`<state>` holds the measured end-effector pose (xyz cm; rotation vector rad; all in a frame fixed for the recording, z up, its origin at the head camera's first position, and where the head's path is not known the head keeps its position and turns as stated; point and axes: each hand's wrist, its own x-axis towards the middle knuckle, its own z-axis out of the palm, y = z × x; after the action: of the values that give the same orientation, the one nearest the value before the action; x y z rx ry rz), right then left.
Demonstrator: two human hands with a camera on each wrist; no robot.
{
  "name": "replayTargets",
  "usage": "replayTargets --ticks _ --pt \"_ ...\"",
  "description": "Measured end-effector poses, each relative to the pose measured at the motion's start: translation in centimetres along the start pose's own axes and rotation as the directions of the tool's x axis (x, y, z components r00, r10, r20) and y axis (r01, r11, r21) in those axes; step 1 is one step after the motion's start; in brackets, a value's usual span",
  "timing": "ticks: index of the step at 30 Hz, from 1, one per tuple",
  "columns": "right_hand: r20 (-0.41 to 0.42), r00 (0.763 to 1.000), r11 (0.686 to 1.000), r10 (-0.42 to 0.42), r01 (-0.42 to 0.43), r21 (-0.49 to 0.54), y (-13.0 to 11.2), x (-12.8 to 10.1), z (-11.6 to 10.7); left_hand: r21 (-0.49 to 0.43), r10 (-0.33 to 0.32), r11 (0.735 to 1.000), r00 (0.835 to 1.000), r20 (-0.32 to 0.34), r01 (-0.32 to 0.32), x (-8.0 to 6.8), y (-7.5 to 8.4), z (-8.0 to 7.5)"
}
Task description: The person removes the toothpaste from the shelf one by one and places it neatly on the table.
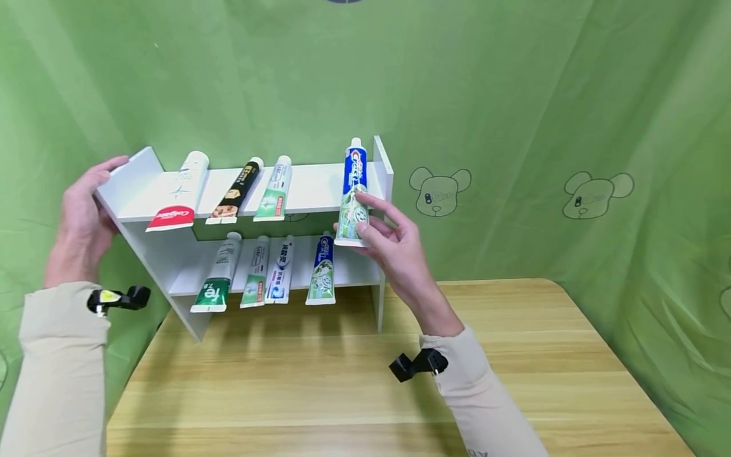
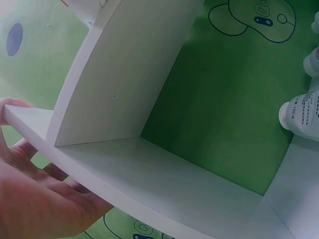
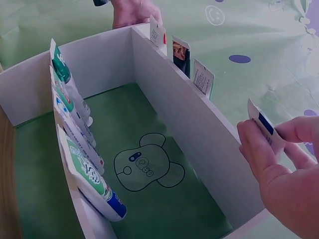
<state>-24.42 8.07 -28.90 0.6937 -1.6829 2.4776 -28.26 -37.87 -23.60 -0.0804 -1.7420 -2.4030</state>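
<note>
My right hand [image 1: 402, 251] pinches a blue and green Crest toothpaste tube [image 1: 349, 197] near its flat end, at the right end of the upper tier. The tube's cap points to the back; in the right wrist view only its flat end [image 3: 261, 119] shows. My left hand [image 1: 85, 212] grips the left side panel of the white two-tier shelf [image 1: 316, 181], with fingers beyond the panel's edge in the left wrist view. Along the upper tier lie a red and white Colgate tube [image 1: 185, 190], a black tube [image 1: 237, 190] and a green and white tube [image 1: 275, 190].
The lower tier holds several toothpaste tubes, among them a green and white one [image 1: 218, 273] and a blue and green Crest one [image 1: 322, 270]. The shelf stands on a wooden table [image 1: 320, 387]. Behind it hangs a green curtain [image 1: 497, 114] printed with bear heads.
</note>
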Motion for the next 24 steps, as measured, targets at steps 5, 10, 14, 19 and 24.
replayTargets --ticks 5,10,14,19,24 --pt "0.028 1.000 1.000 -0.013 0.013 0.020 0.1 -0.5 -0.2 -0.008 -0.006 1.000 1.000 -0.001 0.006 0.1 0.0 0.2" --pt "0.030 0.999 1.000 -0.016 0.016 0.000 0.2 -0.8 -0.3 -0.019 -0.005 1.000 1.000 -0.004 0.005 0.1 -0.1 0.3" --pt "0.024 1.000 0.998 -0.011 0.013 -0.063 0.3 -1.1 -0.5 -0.023 -0.003 1.000 1.000 0.000 0.003 0.2 0.0 0.4" --pt "0.034 0.999 0.992 -0.010 0.014 -0.124 0.4 -1.6 -0.7 -0.032 -0.001 0.999 1.000 0.004 0.001 0.2 0.0 0.2" --pt "0.052 0.998 0.985 -0.026 0.034 -0.170 0.3 -2.3 -0.7 -0.037 0.006 0.999 1.000 -0.001 -0.006 0.0 -0.1 0.2"
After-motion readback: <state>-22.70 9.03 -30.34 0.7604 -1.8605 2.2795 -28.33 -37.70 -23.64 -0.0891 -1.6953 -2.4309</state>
